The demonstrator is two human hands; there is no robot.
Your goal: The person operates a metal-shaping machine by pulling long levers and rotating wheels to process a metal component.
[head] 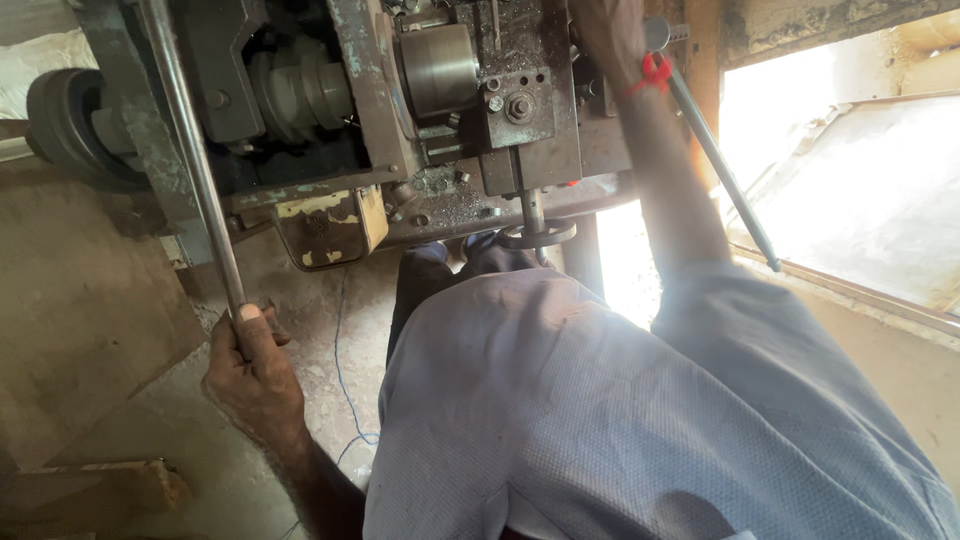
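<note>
Left grip (250,365) clenches steel rod (195,160); right hand cut off.

Left hand (252,372) closed around the lower end of a long steel bar (190,150) — thumb on top, fingers (268,322) wrapped round it. The bar runs up and away from the fingers, across the front of a worn metal machine (370,120). Right hand (605,35) reaches up to the machine top, red thread (655,72) at the wrist; its fingers are out of view. Thin dark rod (722,165) slants just beside that forearm. Small handwheel (537,234) sits between both arms.
</note>
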